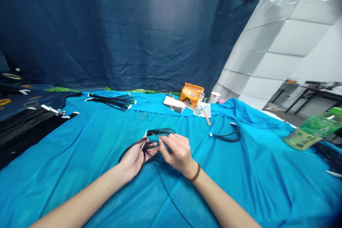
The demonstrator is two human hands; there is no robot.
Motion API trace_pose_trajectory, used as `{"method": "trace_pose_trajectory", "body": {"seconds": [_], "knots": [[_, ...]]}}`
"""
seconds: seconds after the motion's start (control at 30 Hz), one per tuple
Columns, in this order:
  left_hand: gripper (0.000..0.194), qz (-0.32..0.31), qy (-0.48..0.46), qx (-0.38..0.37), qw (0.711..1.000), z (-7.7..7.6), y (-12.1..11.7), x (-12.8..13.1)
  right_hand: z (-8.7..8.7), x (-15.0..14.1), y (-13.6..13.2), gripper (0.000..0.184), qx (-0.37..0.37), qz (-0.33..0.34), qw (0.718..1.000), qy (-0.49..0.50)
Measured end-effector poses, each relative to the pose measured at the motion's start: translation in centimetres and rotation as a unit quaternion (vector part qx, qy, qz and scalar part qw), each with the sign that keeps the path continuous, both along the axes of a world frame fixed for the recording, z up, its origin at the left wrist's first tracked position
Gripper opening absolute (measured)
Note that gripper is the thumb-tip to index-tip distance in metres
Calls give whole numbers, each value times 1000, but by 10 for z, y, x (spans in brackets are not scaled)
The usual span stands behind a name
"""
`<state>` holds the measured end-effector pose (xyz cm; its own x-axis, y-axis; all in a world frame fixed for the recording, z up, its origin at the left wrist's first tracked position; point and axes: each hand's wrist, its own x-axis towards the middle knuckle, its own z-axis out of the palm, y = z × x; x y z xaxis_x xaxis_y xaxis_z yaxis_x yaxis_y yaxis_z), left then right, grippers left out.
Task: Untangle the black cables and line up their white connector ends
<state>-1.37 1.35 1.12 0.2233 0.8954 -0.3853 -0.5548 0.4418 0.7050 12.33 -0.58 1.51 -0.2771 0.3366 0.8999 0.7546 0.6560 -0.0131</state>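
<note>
My left hand (135,157), palm turned up, has its fingers curled round a bundle of thin black wires (160,131) with white connectors at its ends. Some wires loop out past the wrist side, and a single loose black wire (167,193) trails down toward the near edge of the view. To the right of it, my right hand (177,149), with a brown band at the wrist, pinches thumb and forefinger together at the wires. Fingers partly hide what lies in that pinch. It looks like a black wire of the same bundle.
Blue cloth (88,156) covers the table. Black wire bundles lie at the back left (112,101), far left (24,124) and right (229,137). Behind stand a small box (174,104), an orange bag (191,94) and a paper cup (215,97). A green bottle (312,130) stands tilted-looking at right.
</note>
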Motion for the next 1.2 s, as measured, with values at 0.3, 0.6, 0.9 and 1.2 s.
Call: {"method": "trace_pose_trajectory", "body": {"seconds": [0.3,0.6,0.9,1.2], "knots": [[17,6,1,6,1000,-1,0,1,-1,0,0,14,-5,-5,1000,-4],[18,7,-7,-15,1000,6,-9,3,-6,-1,2,14,-14,-3,1000,-12],[16,14,-18,-14,1000,6,-7,1,-9,-1,3,14,-10,0,1000,-25],[19,8,-10,-4,1000,8,-7,3,-8,-3,2,13,0,1,999,-35]]}}
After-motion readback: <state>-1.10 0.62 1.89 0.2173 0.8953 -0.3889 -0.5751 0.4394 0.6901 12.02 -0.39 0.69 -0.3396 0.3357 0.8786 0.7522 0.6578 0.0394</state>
